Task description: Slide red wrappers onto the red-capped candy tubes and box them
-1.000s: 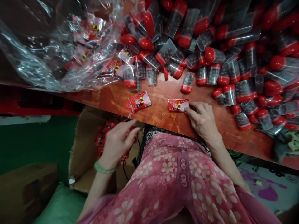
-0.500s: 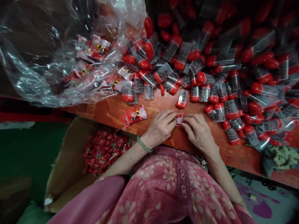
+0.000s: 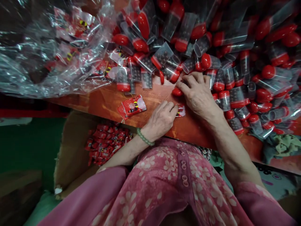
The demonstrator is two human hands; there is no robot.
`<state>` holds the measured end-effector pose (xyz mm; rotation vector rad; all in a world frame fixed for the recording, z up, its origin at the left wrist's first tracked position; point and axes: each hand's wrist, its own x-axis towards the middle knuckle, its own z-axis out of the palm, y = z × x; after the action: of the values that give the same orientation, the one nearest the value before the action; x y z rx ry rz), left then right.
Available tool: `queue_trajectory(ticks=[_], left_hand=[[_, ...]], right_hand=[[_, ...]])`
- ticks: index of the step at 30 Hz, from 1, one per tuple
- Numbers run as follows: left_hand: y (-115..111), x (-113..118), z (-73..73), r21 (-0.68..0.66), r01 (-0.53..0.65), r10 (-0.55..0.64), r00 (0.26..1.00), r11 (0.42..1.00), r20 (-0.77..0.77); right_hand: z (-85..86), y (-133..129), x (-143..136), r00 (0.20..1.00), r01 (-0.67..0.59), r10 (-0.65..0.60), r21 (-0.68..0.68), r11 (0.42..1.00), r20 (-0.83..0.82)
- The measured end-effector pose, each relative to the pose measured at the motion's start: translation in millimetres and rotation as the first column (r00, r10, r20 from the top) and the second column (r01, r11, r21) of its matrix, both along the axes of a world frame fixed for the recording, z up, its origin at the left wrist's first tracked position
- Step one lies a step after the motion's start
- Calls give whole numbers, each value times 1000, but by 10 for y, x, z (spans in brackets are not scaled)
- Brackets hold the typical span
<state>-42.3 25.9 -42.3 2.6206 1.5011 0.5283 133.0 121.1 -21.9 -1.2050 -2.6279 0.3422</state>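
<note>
My left hand (image 3: 162,119) rests near the table's front edge, thumb and fingers pinched on a small red printed packet (image 3: 181,110). Farther forward, my right hand (image 3: 198,92) is curled over a small clear container with a red cap (image 3: 177,91); the hand hides most of its body. To the left of my hands lie red and pink printed packets (image 3: 133,106) with a yellow-and-black figure, overlapping on the wood. Just beyond my right fingers begins a heap of similar red-capped clear containers (image 3: 162,56), several with dark beads visible inside.
A crumpled clear plastic bag (image 3: 80,84) with printed packets covers the back left of the wooden table (image 3: 101,105). Below the edge at left stands a cardboard box (image 3: 68,150) holding many small red packets (image 3: 105,141). A greenish cloth (image 3: 282,146) lies at the right.
My right hand has let go of the small packet and moved forward onto a red-capped container. My left hand still pinches the packet. The view has shifted slightly.
</note>
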Motion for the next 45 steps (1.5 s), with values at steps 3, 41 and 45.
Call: queue_trajectory(ticks=[3,41,45], left_hand=[[8,-18,-9,8,15,-15,999,1000,41],[-131,-16,108,-134,282,-150,790,950,595],[-114,-30,71,-149,270,-125,779,951,615]], right_hand=[[72,-98,109,987,32,-37,-37,999,-155],[639,-1024,527,930,-26,99,-205,978,355],[581,-914,575,951,-52,150,-337,940,270]])
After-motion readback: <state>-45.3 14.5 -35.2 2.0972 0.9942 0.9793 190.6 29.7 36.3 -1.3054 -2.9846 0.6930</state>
